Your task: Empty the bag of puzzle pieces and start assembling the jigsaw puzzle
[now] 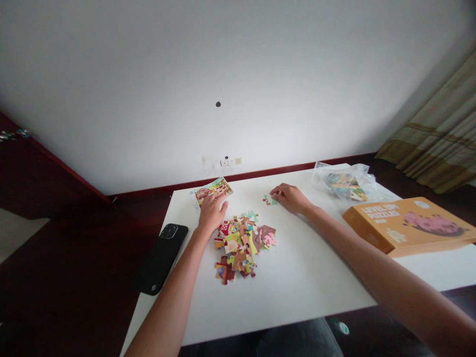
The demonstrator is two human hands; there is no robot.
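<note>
Head cam: L hand [211,212] lay unclenched on illus. farm sheet [220,186], prob. keeping it flat, as R hand [292,197], pinch unclear, touched jigsaw pc(s). [268,200] clear of puzzle pile [232,244], prob. for space.

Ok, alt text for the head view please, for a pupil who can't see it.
A person's right hand touches a pale bit of puzzle on a white table, the left hand over a picture sheet. Jigsaw pieces lie heaped nearer the camera; a phone sits left, a plastic bag and orange box right.
</note>
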